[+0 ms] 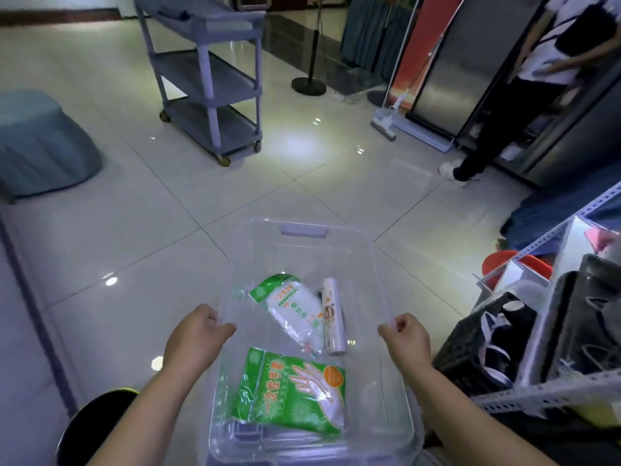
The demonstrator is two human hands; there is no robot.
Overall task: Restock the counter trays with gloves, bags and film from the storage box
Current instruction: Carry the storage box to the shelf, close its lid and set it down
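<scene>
Nearest the wearer, a pack of disposable gloves lies flat on the bottom of a clear plastic storage box. Its green header edge faces the box's left wall, and the printed hand's fingers point left and slightly away.

The left hand is curled over the left long rim and the right hand over the right long rim, each clamped on the plastic about halfway along. The box's long axis runs straight away from the wearer, and floor tiles show through its walls.

Beyond the gloves lies a white bag pack on a diagonal, green top toward the far left, tail toward the near right. Just to its right is a roll of film, its long axis nearly along the box's length. The two seem to touch at their near ends.

To the right stands a metal rack with a black basket beside it. Farther off on the tiled floor are a grey three-tier trolley and, at far right, a standing person.
</scene>
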